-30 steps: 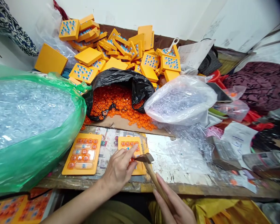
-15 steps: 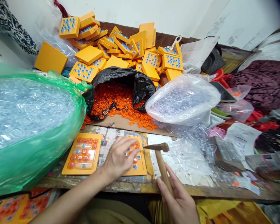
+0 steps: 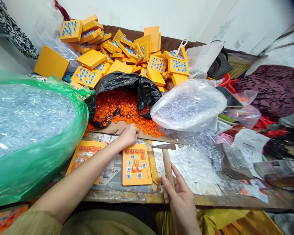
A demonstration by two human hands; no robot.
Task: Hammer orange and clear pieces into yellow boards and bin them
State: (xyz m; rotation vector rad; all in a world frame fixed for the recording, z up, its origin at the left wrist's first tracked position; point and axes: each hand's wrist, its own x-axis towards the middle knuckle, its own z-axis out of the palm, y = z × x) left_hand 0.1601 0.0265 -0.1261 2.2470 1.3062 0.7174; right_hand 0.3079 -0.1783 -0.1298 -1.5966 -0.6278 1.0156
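Observation:
My left hand (image 3: 129, 135) is at the front edge of a heap of small orange plastic caps (image 3: 147, 125), its fingers curled together; whatever is between them is hidden. My right hand (image 3: 178, 195) is wrapped around the wooden handle of a hammer (image 3: 168, 163), its metal head raised above the bench. Just left of the hammer lies a yellow plastic board (image 3: 137, 179), partly filled with orange caps and small blue-centred pieces. A second yellow board (image 3: 88, 147), more fully fitted with orange caps and clear covers, lies partly behind my left forearm.
The orange caps spill from a black bag (image 3: 117, 78). A green bag (image 3: 73, 137) of clear parts stands left, a white bag (image 3: 159, 114) of clear pieces right. Yellow boards (image 3: 156, 65) are piled behind. Loose clear pieces (image 3: 201, 156) and a glass jar (image 3: 271, 171) lie right.
My left hand has moved from the nearer yellow board up and away to the orange caps, uncovering the board. My right hand still holds the hammer, almost unmoved.

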